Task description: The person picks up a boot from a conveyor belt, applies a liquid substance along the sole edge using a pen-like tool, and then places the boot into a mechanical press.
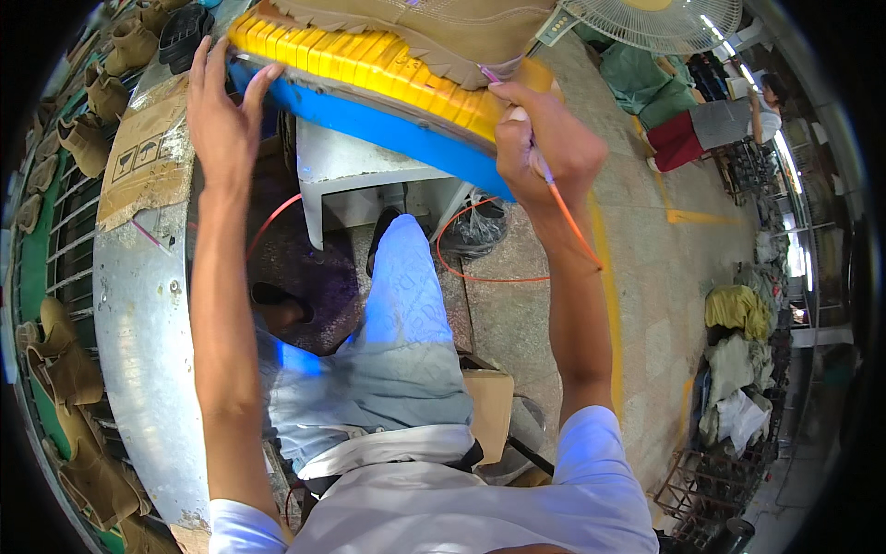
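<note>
Hand (549, 143), right, curled round slim tool (556, 194)

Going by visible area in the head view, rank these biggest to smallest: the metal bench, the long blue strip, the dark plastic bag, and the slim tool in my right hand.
1. Metal bench
2. Blue strip
3. Dark plastic bag
4. Slim tool, partly hidden by the right hand

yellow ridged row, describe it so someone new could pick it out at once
At the top of the view, above the white table, a long blue board slants down to the right, between the left hand and the right hand. The yellow ridged row runs along its far side. Bright colour and comb-like ridges set it apart from the duller brown sheet beyond.
</note>
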### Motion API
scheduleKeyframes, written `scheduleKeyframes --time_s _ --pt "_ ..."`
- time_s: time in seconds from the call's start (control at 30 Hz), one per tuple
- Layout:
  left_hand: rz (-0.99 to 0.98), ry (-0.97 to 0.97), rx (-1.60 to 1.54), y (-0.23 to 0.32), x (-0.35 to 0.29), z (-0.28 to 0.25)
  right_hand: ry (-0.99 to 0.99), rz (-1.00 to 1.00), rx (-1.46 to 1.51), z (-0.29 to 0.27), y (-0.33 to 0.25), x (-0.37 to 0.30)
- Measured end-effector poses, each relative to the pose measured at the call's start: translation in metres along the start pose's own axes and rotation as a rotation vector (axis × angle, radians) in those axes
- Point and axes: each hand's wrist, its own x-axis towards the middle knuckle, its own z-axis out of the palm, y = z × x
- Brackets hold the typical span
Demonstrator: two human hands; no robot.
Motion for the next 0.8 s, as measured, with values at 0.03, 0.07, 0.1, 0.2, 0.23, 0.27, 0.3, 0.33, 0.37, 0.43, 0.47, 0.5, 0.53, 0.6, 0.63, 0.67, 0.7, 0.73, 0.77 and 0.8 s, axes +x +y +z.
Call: scheduleKeyframes --time_s 0.03,0.07,0.1,0.2,0.23,0.27,0.3,0.33,0.37,0.43,0.47,0.5,0.53,0.6,0.63,0.67,0.7,0.73,0.77,0.8 --pt "0.071 0.090 0.132 0.014 0.001 0.005 -0.026 0.020 0.004 -0.006 -0.006 0.003" --pt "0.122 0.116 -0.069 0.042 -0.003 0.010 -0.047 0.043 0.004 -0.014 -0.010 0.006" --pt "0.195 0.137 -0.135 0.072 -0.018 0.015 -0.060 0.070 0.003 -0.019 -0.013 0.011" --pt "0.245 -0.194 -0.531 0.163 -0.063 0.002 -0.096 0.080 0.032 -0.023 -0.017 0.017" --pt "0.222 -0.249 -0.515 0.179 -0.075 -0.004 -0.093 0.075 0.050 -0.023 -0.018 0.019" --pt "0.216 -0.241 -0.465 0.181 -0.081 -0.002 -0.094 0.068 0.069 -0.023 -0.018 0.022" --pt "0.209 -0.236 -0.424 0.182 -0.084 -0.002 -0.099 0.063 0.080 -0.024 -0.018 0.023" --pt "0.205 -0.239 -0.424 0.182 -0.086 -0.003 -0.101 0.066 0.096 -0.024 -0.018 0.024" --pt "0.201 -0.242 -0.425 0.181 -0.086 -0.005 -0.104 0.068 0.112 -0.025 -0.018 0.025" --pt "0.198 -0.255 -0.409 0.179 -0.089 -0.011 -0.094 0.068 0.161 -0.025 -0.017 0.025" --pt "0.196 -0.259 -0.395 0.178 -0.091 -0.013 -0.084 0.059 0.191 -0.024 -0.015 0.024" --pt "0.202 -0.269 -0.374 0.173 -0.092 -0.016 -0.064 0.058 0.226 -0.022 -0.016 0.023" --pt "0.211 -0.253 -0.367 0.167 -0.094 -0.017 -0.086 0.079 0.233 -0.023 -0.018 0.023" --pt "0.212 -0.243 -0.338 0.158 -0.093 -0.024 -0.129 0.125 0.253 -0.026 -0.024 0.023" --pt "0.216 -0.241 -0.325 0.153 -0.093 -0.027 -0.083 0.129 0.283 -0.023 -0.023 0.020" --pt "0.199 -0.228 -0.329 0.148 -0.093 -0.028 -0.037 0.133 0.312 -0.020 -0.021 0.017" --pt "0.198 -0.199 -0.341 0.141 -0.092 -0.030 0.011 0.131 0.342 -0.016 -0.020 0.015" --pt "0.196 -0.190 -0.350 0.134 -0.092 -0.033 0.025 0.139 0.358 -0.014 -0.020 0.013" --pt "0.194 -0.181 -0.359 0.126 -0.091 -0.035 0.038 0.148 0.375 -0.012 -0.020 0.011" --pt "0.217 -0.156 -0.368 0.119 -0.087 -0.036 0.052 0.152 0.389 -0.010 -0.021 0.010"
